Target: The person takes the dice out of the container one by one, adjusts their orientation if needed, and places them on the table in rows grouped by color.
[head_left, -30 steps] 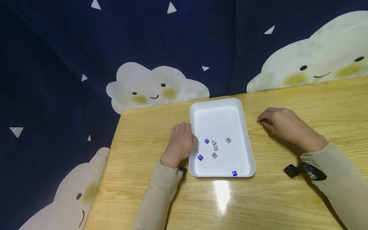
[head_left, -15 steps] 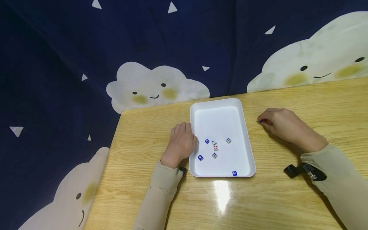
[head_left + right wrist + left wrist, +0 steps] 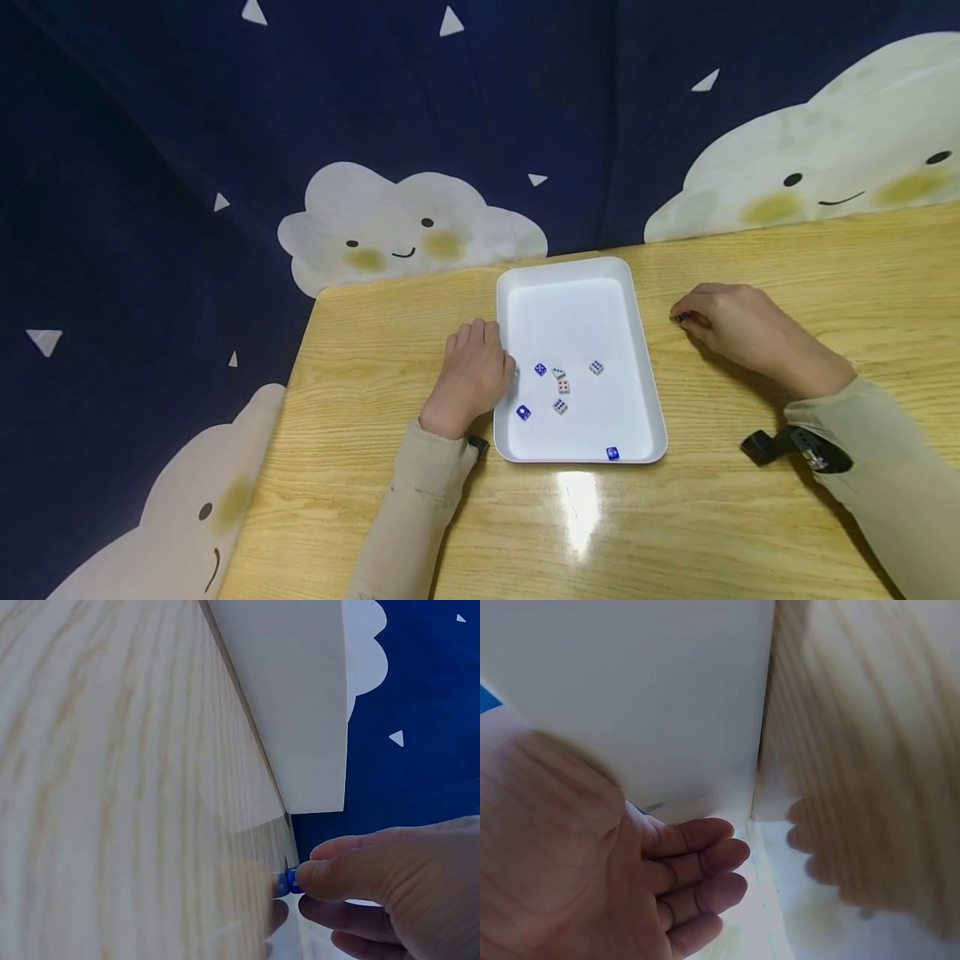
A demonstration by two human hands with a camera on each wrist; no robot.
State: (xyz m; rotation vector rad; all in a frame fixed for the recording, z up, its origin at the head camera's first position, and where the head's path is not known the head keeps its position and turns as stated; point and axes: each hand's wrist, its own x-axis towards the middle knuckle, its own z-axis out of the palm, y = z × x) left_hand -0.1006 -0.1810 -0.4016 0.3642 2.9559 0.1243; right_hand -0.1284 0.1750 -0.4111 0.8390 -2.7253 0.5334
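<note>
A white rectangular tray lies on the wooden table with several dice inside. My left hand holds the tray's left wall, thumb over the rim and fingers outside; in the left wrist view its fingers bend beside the wall. To the right of the tray, my right hand pinches a blue die between thumb and forefinger, down at the tabletop. Inside the tray are a blue die, a white die with red pips and a white die with blue pips.
Another blue die sits by the tray's near wall, and one more blue die near its left side. The wooden table meets a dark blue curtain with clouds at its back and left edges.
The blue die between the right fingertips appears slightly turned. Both hands, the tray and the dice in it stay where they were.
</note>
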